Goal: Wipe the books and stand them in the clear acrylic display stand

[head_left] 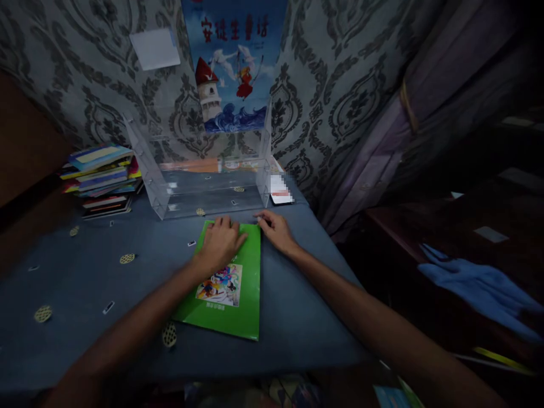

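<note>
A green book (pixel 249 283) with a colourful picture on its cover lies flat on the blue-grey tablecloth, and the print on it appears upside down from here. My left hand (pixel 221 241) rests on the upper part of the cover, fingers spread and palm down. At the book's far right corner is my right hand (pixel 276 229), thumb and forefinger pinched together at the edge of the corner. Just beyond both hands stands a clear acrylic rack (pixel 212 201) with transparent side panels.
A stack of books (pixel 104 178) sits left of the rack. To its right lies a white booklet (pixel 279 187), partly blurred. On the patterned wall hang a blue poster (pixel 233 68) and a white card (pixel 155 50). A blue cloth (pixel 476 283) lies on dark furniture at the right.
</note>
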`<state>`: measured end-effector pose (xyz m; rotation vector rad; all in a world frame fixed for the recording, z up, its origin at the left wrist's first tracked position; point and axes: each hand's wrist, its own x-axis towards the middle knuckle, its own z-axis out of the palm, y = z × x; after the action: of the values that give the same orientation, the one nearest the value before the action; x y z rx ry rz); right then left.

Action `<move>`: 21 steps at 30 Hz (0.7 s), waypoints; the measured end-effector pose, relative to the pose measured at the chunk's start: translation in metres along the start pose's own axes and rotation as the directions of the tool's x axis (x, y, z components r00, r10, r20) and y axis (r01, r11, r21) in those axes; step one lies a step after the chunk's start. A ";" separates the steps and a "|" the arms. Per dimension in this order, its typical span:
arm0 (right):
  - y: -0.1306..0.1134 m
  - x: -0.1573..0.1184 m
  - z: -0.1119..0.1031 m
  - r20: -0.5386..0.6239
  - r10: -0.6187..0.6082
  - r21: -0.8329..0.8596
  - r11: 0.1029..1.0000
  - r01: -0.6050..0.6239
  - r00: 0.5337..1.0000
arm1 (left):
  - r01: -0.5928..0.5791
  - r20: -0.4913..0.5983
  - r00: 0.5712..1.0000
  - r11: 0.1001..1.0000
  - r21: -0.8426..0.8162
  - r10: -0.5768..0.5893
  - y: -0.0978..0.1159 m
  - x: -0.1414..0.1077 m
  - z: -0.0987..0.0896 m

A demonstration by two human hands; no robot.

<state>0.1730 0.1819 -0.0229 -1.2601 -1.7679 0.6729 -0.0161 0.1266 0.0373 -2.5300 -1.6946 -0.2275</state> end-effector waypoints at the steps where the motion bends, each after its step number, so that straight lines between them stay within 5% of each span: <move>1: -0.001 -0.001 -0.002 0.002 0.009 0.000 1.000 -0.009 1.000 | -0.003 0.014 1.000 1.000 0.010 0.003 0.006 -0.002 -0.001; 14: -0.044 -0.042 -0.007 0.103 0.090 0.002 0.996 -0.091 0.991 | -0.117 0.294 0.952 0.988 0.103 0.082 0.033 -0.034 -0.037; 21: -0.048 -0.043 -0.014 0.161 0.099 0.066 0.992 -0.111 0.982 | -0.096 0.320 0.947 0.980 0.174 0.036 0.050 -0.044 -0.034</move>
<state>0.1681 0.1238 0.0086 -1.2858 -1.7944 0.9137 0.0115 0.0625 0.0635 -2.5799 -1.6308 0.3466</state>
